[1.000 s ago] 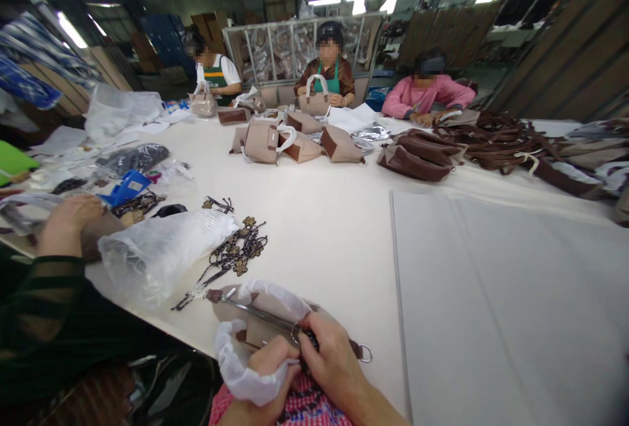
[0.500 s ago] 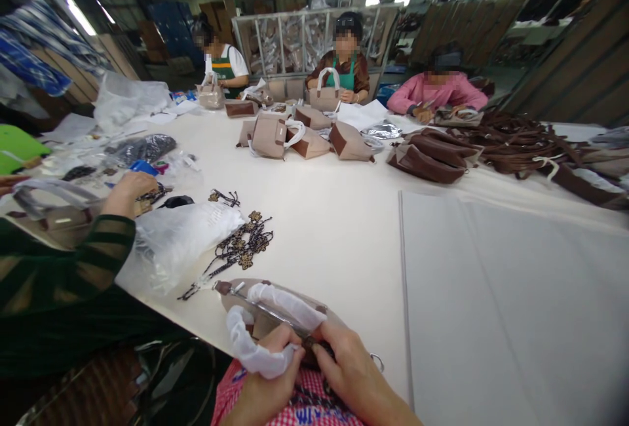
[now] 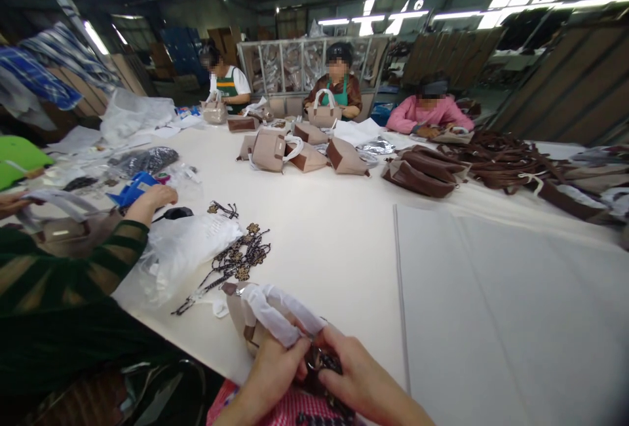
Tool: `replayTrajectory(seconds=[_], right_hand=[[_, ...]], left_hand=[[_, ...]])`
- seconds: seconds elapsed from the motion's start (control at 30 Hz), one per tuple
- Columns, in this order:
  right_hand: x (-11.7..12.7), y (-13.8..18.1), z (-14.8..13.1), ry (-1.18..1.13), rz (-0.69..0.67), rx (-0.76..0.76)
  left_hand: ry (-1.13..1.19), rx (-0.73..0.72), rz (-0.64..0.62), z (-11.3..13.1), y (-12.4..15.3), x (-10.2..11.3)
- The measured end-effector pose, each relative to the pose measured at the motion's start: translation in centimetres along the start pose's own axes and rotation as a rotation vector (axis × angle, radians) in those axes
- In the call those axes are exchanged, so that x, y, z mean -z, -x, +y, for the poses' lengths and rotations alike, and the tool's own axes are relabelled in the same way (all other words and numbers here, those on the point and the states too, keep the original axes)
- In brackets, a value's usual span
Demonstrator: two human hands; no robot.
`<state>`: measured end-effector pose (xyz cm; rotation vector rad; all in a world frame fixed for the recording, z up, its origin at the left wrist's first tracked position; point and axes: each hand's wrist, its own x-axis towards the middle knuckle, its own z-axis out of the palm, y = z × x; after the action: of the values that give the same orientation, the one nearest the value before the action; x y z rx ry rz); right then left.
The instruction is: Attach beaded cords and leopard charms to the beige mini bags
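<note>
My left hand [image 3: 272, 368] and my right hand [image 3: 348, 373] meet at the table's near edge, fingers pinched on a small beige handbag [image 3: 242, 313] whose handles are wrapped in white foam [image 3: 278, 313]. Between my fingertips is a dark beaded charm [image 3: 320, 362] by a metal ring. Both hands are closed on the bag's hardware. A pile of dark beaded charms with flower pieces [image 3: 234, 259] lies on the white table [image 3: 324, 236] just beyond the bag.
A person in a green striped sleeve [image 3: 59, 262] sits at my left, a hand [image 3: 152, 198] reaching over plastic bags [image 3: 181, 246]. Three people work at the far side with beige bags [image 3: 275, 149], brown bags [image 3: 417, 174] and brown straps [image 3: 506, 151]. White sheets [image 3: 511, 308] lie at right.
I have tilted the bag up toward me and drawn my hands closer to my lap. The person at my left reached a hand farther across the table.
</note>
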<state>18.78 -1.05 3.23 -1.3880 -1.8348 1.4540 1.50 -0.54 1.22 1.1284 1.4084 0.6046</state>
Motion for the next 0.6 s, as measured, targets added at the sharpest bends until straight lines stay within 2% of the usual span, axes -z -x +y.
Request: replayTrajectory(seconds=[0.07,0.13,0.2,0.27,0.33,0.43,0.6], right_hand=[[1.3,-0.5,-0.5,0.033,-0.022,-0.018],[2.3,-0.9,-0.8,0.049,-0.014,-0.036],[3.0,-1.3,-0.8,0.048,0.016,-0.043],[3.1,-1.5,-0.2,0.022,0.037,-0.037],[2.7,-1.7,0.8,-0.007,0.047,-0.021],[1.4,-1.8,2.8,-0.087,0.101,-0.013],[-1.0,-1.5,5.5,-0.467,0.189,-0.139]], left_hand=[[0.004,-0.004,0.007,0.8,-1.2,0.4],[0.047,-0.042,-0.053,1.6,-2.3,0.8],[0.066,-0.149,-0.146,2.2,-3.1,1.1],[-0.053,-0.289,-0.179,2.5,-3.6,1.2],[-0.258,-0.400,-0.181,2.6,-3.9,1.1],[-0.496,-0.444,-0.199,2.3,-4.3,0.7],[-0.703,-0.526,-0.153,1.6,-5.8,0.3]])
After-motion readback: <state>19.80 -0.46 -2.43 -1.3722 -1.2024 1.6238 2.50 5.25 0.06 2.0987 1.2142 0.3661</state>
